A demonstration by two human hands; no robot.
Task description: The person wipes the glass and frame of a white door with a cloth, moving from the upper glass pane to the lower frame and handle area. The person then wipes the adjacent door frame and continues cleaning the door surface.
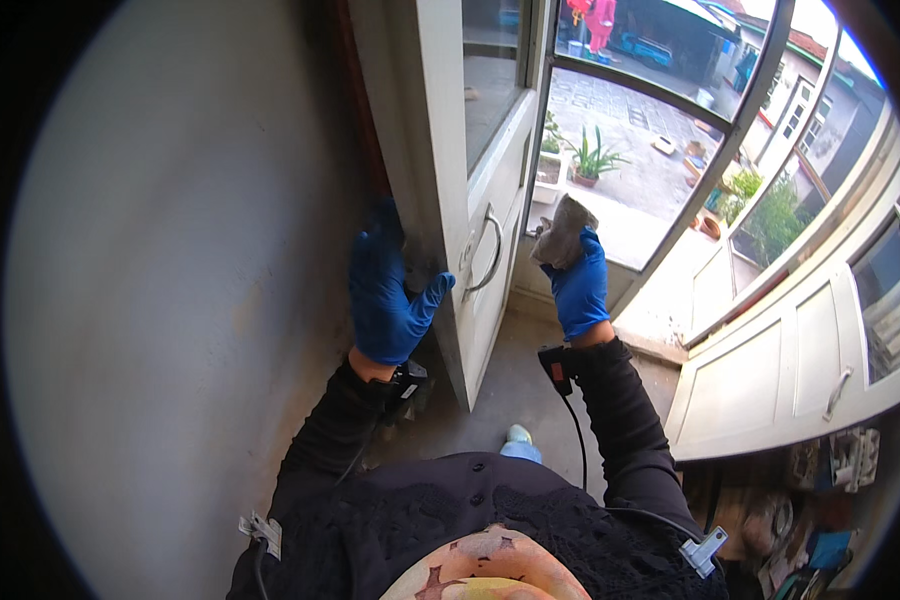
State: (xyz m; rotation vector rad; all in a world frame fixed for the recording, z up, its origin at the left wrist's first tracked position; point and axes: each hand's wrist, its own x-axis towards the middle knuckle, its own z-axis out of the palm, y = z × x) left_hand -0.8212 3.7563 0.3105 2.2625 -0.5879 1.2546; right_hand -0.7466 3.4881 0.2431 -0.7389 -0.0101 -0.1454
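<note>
My left hand (390, 296), in a blue glove, is at the edge of a white door (450, 322), fingers reaching behind it on the wall side and thumb toward the door's edge. Whether those fingers grip anything is hidden. On the door's face is a curved metal pull handle (495, 251), and a glass pane (490, 75) fills its upper part. To the right of the door my right hand (581, 289), also gloved in blue, holds a crumpled greyish cloth (566, 232) in front of the glazed frame. The cloth does not touch the handle.
A bare wall (172, 300) runs along the left. Another white door (765, 375) with a handle stands at the right, near cluttered items (787, 525) below. Beyond the metal-framed glazing (645, 86) lie a paved yard and a potted plant (591, 161).
</note>
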